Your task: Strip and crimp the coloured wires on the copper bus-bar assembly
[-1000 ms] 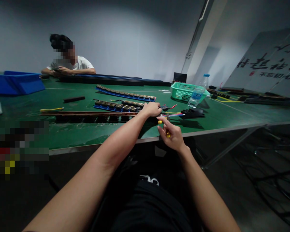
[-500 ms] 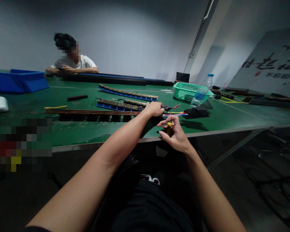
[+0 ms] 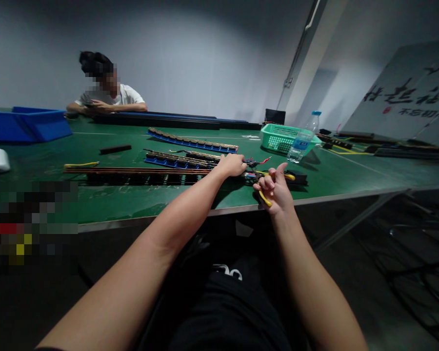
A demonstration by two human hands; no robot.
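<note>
My right hand (image 3: 277, 191) is closed on a pair of pliers with yellow handles (image 3: 265, 199). The handles are spread, and the dark jaws point left, at the wires (image 3: 249, 174) by the end of a long black rail (image 3: 149, 176) with copper-coloured strips. My left hand (image 3: 234, 165) is closed over the right end of that rail; its fingertips are hidden, as is whatever they grip. A red-tipped wire (image 3: 265, 160) sticks out just beyond it. Behind the left forearm lies a blue-based strip with brass-coloured bars (image 3: 179, 159).
Another blue-based strip (image 3: 193, 140) lies farther back. A green basket (image 3: 274, 139) and a water bottle (image 3: 303, 141) stand to the right, a blue bin (image 3: 40, 124) to the left. Across the green table (image 3: 109, 202) sits a person (image 3: 111, 97); dark rails (image 3: 161, 119) lie near them.
The pliers, upright in my right hand before, have been turned toward the wires, their handles now spread. That hand has moved slightly right and its grip has changed. My left hand stays in place.
</note>
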